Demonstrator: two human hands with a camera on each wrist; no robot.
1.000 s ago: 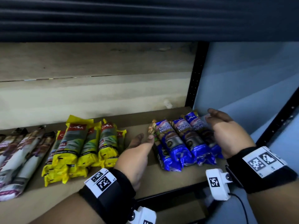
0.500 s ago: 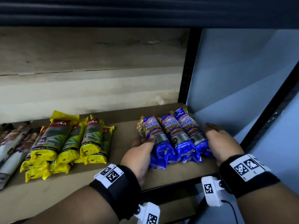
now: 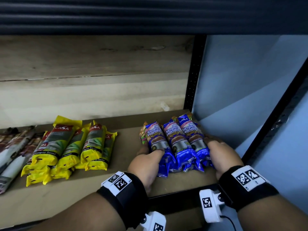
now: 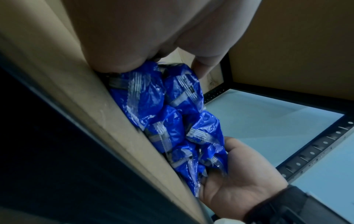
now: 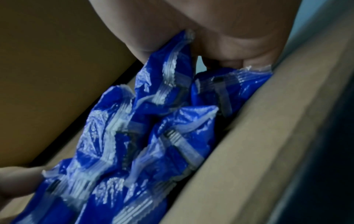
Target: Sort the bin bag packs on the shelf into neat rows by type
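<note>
Both hands have closed in since a second ago. The left hand [image 3: 146,164] and right hand [image 3: 223,157] now clamp the blue packs [image 3: 176,144] from either side at the shelf's [image 3: 116,189] front right corner. Bare board separates them from the yellow packs [image 3: 70,147] further left.

On the shelf [image 3: 126,180], the Singlet Handle packs [image 3: 176,144] lie at the right end (stacked two deep), the Casa packs [image 3: 70,147] mid-shelf, further packs [image 3: 11,150] at the left edge.
</note>
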